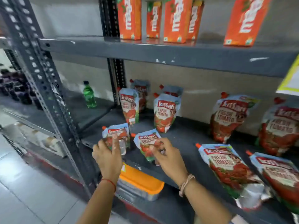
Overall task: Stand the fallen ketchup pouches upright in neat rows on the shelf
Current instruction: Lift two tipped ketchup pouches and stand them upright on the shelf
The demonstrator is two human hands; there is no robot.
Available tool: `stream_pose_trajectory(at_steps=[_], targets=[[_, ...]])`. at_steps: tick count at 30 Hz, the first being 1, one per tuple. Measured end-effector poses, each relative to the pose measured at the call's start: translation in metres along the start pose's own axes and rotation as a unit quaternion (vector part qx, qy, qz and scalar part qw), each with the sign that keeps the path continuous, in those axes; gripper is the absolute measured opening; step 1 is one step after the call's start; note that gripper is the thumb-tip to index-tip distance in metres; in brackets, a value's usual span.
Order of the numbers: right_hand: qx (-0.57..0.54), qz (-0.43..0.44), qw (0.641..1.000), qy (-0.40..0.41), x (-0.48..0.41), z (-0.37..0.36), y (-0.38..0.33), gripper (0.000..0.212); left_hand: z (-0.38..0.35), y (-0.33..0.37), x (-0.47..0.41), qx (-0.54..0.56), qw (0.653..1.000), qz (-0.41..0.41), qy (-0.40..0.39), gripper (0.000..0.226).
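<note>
My left hand (107, 156) grips a small ketchup pouch (119, 133) at the front left of the dark shelf (186, 136). My right hand (168, 155) grips a second small pouch (148, 141) just to its right. Both pouches tilt back, spouts at upper left. Behind them several small pouches stand upright, one front-left (129, 107) and one front-right (165, 112), with others behind. Two large pouches stand at the back right, one (229, 117) beside the other (279, 126). Two large pouches lie flat at the front right, one (229, 172) nearer me than the other (279, 175).
Orange cartons (129, 18) stand on the upper shelf (161, 54). A green bottle (89, 95) stands on the neighbouring shelf at the left. A box with an orange lid (140, 180) sits below the shelf edge. A perforated metal upright (48, 88) frames the left side.
</note>
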State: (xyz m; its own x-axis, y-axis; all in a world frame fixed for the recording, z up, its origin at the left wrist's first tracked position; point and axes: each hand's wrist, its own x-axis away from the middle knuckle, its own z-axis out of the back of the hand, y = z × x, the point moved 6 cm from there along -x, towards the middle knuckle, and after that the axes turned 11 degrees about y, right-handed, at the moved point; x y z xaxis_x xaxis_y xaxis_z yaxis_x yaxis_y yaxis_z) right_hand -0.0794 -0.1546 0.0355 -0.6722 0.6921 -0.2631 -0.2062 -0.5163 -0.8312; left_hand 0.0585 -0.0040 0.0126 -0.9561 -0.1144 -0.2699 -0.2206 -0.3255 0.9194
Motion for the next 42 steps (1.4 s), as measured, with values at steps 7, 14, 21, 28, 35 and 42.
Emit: stream_pose_trajectory(at_steps=[7,14,21,28,35,42], targets=[[-0.074,-0.191,0.968,-0.145,-0.049,-0.113,0.006,0.040,-0.040,-0.077,-0.088,0.024,0.962,0.212,-0.170,0.067],[-0.098,-0.307,0.937,-0.131,-0.083,-0.159,0.022,0.038,-0.059,-0.093,-0.103,0.071,0.896,0.241,-0.367,0.026],[-0.196,-0.275,0.927,-0.162,-0.083,-0.155,0.021,0.029,-0.059,-0.074,-0.106,0.176,0.880,0.120,-0.424,0.069],[-0.048,-0.104,0.991,0.071,-0.086,-0.148,0.015,0.046,-0.092,-0.051,-0.123,0.189,0.892,0.027,-0.410,0.082],[-0.070,-0.075,0.991,0.086,-0.065,-0.129,0.001,0.056,-0.082,-0.075,-0.115,0.127,0.914,0.032,-0.385,0.062],[0.177,-0.161,0.971,0.026,-0.088,-0.005,0.066,0.033,-0.063,-0.046,-0.018,0.147,0.916,0.241,-0.287,0.011]])
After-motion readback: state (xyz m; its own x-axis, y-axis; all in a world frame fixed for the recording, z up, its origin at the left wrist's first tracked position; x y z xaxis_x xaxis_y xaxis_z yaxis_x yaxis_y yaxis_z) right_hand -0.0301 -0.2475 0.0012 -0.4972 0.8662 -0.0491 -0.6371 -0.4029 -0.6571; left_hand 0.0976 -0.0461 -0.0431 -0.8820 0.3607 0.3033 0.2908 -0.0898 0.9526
